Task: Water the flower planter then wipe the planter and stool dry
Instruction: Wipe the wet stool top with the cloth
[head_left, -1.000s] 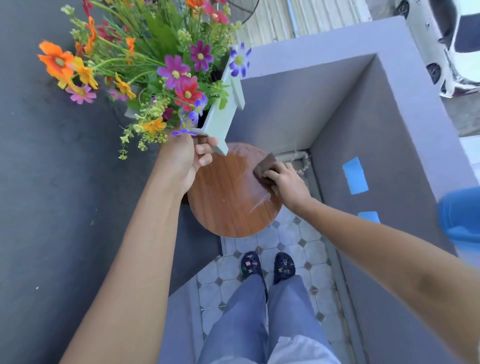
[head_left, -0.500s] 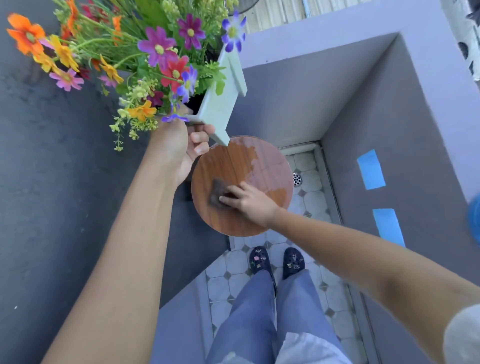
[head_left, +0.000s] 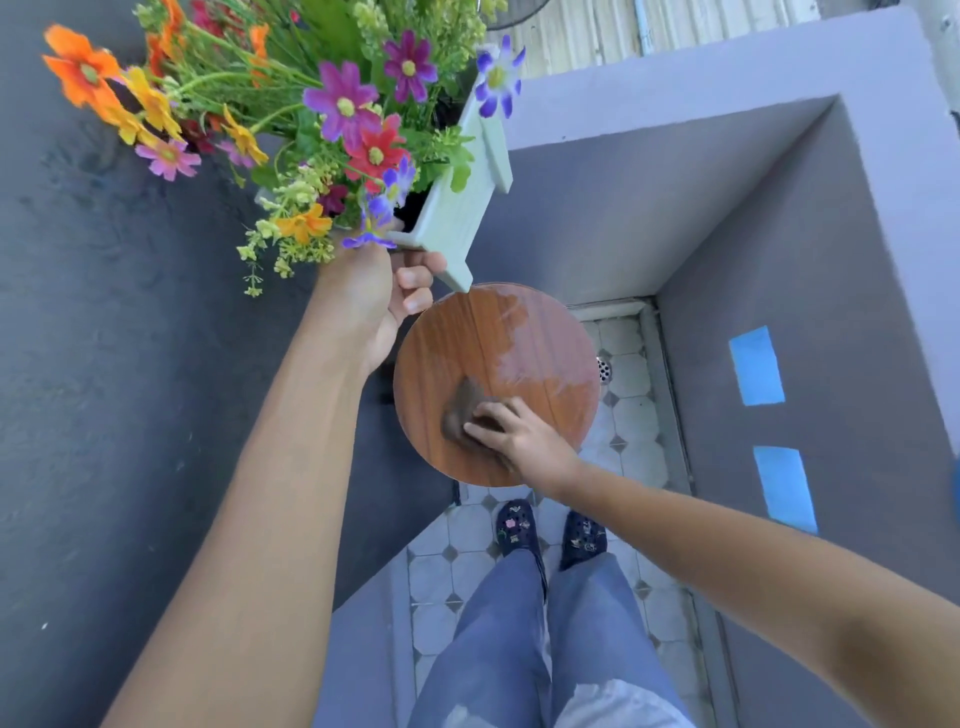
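Nearest the viewer, below the stool (head_left: 467, 353), two dark shoes (head_left: 550, 535) are seen on the tiled floor (head_left: 631, 421); on the stool's round wooden top the right hand (head_left: 519, 441) is pressed flat, fingers spread over a dark cloth (head_left: 462, 410) partly hidden beneath them; a wet sheen is visible on the top's far right part; above the stool's far left edge the planter (head_left: 457, 208) is held aloft and tilted by the left hand (head_left: 379, 301), fingers curled shut around its lower end; its flowers (head_left: 332, 119) are cut off at the upper edge.
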